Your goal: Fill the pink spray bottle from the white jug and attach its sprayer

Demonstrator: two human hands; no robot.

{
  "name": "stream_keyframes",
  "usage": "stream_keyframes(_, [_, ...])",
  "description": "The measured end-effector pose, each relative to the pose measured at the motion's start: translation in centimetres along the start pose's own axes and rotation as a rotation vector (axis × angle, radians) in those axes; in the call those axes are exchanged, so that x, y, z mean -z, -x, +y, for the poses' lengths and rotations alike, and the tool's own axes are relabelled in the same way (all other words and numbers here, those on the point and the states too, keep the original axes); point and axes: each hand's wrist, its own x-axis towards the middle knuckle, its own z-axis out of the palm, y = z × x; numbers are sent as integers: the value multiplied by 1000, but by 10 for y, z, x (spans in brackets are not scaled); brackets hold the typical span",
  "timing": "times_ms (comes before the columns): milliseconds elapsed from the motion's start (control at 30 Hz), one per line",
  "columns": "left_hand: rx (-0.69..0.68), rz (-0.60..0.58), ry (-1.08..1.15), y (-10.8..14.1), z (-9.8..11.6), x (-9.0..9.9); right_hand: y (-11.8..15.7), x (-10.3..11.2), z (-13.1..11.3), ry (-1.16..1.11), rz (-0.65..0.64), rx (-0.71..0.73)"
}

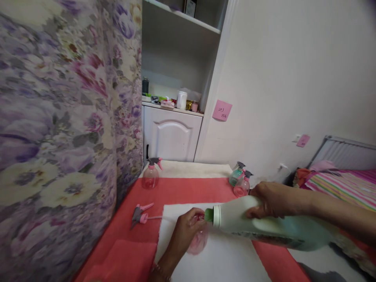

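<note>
My left hand [188, 229] is closed around the neck of a clear pink spray bottle [198, 243], which stands on a white sheet with its top off. My right hand [266, 201] grips the handle of a large pale green jug [243, 219]. The jug lies tipped almost level, its green-lined mouth right at the bottle's opening. Whether liquid is flowing between them I cannot tell. Left of the bottle lies a grey and pink spray trigger head [140, 216] with its dip tube stretched toward the white sheet.
A pink spray bottle [150, 178] stands at the table's far left. Green [235, 177] and pink [242, 188] spray bottles stand together at the far right. A floral curtain [70, 117] hangs on the left, a white cabinet [173, 131] stands behind, and a bed [346, 184] is at right.
</note>
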Motion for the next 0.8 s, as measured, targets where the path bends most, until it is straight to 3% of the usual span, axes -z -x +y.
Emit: stream_keyframes(800, [-11, -19, 13, -1, -8, 0, 2, 1, -2, 51, -1, -20])
